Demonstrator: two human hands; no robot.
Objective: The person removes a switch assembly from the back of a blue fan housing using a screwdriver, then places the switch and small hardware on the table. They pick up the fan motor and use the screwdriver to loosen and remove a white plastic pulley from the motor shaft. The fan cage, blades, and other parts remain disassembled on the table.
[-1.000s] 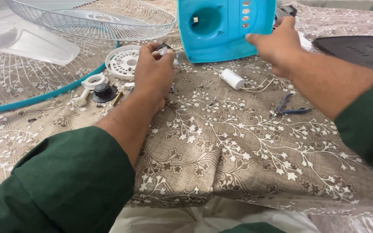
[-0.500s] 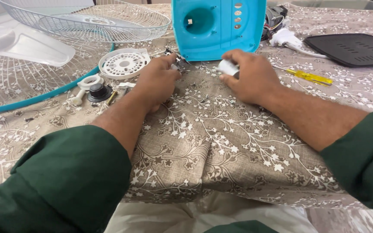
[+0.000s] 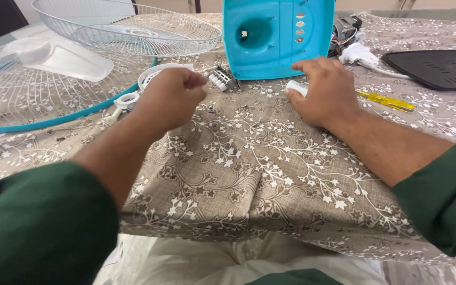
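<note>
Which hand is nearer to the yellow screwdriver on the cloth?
The right hand. It rests just left of the yellow screwdriver, covering a small white cylinder; the left hand is raised far across the table.

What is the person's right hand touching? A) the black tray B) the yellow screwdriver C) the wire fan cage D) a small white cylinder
D: the right hand rests on the cloth with its fingers around a small white cylinder, while the yellow screwdriver lies apart to its right.
</note>
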